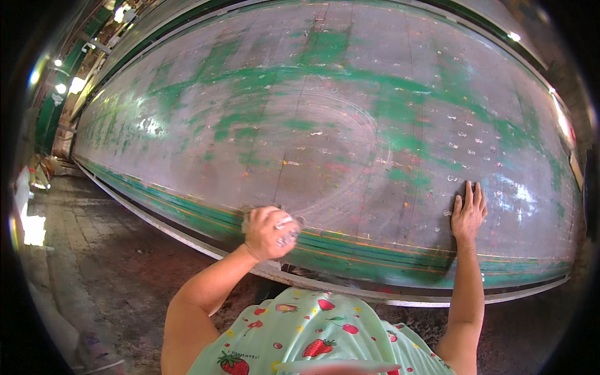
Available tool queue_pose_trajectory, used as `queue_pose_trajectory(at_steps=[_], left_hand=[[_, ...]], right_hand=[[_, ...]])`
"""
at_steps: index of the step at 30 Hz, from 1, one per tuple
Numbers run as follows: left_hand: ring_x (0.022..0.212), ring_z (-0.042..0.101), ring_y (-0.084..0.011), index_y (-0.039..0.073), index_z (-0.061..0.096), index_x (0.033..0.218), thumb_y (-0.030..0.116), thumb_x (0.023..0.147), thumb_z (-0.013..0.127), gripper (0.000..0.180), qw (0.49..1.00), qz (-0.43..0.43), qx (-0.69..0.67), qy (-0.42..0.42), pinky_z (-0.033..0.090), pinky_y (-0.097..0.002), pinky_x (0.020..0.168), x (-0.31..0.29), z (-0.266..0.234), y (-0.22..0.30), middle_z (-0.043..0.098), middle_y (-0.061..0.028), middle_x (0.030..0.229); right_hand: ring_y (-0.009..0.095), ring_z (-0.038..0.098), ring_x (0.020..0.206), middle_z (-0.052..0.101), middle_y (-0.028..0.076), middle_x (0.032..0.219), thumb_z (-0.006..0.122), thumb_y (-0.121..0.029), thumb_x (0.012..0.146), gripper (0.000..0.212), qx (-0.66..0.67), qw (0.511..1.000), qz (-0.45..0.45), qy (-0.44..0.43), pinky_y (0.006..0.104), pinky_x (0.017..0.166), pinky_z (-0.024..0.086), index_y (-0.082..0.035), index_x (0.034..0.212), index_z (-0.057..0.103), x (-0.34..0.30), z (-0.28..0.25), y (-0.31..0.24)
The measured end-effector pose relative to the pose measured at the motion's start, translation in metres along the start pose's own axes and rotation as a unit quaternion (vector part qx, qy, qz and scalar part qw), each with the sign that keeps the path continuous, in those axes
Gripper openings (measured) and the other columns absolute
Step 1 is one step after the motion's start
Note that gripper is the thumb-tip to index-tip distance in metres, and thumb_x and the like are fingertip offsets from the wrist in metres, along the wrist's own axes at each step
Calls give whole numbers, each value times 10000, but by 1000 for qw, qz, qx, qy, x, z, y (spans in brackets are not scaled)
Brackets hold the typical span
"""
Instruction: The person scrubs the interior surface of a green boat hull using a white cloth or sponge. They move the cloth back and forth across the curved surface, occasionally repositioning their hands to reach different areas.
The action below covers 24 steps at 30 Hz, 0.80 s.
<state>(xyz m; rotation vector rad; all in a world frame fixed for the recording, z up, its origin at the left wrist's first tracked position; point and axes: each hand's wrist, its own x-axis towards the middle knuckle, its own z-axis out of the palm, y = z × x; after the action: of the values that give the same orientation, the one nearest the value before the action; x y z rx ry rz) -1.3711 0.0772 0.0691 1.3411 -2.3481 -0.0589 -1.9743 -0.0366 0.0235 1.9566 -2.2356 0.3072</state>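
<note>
My left hand [270, 234] is closed over a grey wad that looks like a rag [246, 219]. It presses this down near the front edge of a long, wide table [350, 131]. Something white shows on the fingers, blurred. My right hand [470, 212] lies flat on the tabletop farther right, fingers stretched forward, holding nothing. The surface is grey with worn green patches and small white, orange and red marks. Pale curved streaks [375, 147] arc across its middle, beyond my left hand.
A green border with orange and dark lines [375, 256] runs along the table's near side, above a pale rail [400, 300]. Dark, stained floor [140, 275] lies at the left. Another long edge [187, 25] runs behind the table. Glare shines on the surface at both sides.
</note>
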Motion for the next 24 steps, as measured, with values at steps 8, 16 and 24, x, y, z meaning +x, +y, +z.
queue_pose_trajectory(at_steps=[8,16,24], left_hand=[[1238,686,-319,270,884,1137,407,837,912,331,997,-6,53,50,504,-559,987,187,81,-112,760,-37,1264],[1211,688,-337,250,885,1188,489,945,816,348,979,-120,157,50,519,-568,987,457,168,-144,770,-62,1284],[1171,659,-356,223,863,1125,442,909,821,311,985,157,-43,49,519,-601,962,297,170,26,730,-76,1188]], right_hand=[[452,411,1722,471,185,1869,653,-397,1169,647,-13,999,-16,-41,621,1398,293,-181,1773,569,7,-4,-9],[455,431,1703,513,179,1833,683,-377,1131,637,4,999,11,-46,613,1390,309,-179,1733,619,15,-13,-21],[414,492,1666,583,116,1789,696,-390,1138,556,17,999,37,-13,579,1376,360,-235,1672,691,14,-12,-22]])
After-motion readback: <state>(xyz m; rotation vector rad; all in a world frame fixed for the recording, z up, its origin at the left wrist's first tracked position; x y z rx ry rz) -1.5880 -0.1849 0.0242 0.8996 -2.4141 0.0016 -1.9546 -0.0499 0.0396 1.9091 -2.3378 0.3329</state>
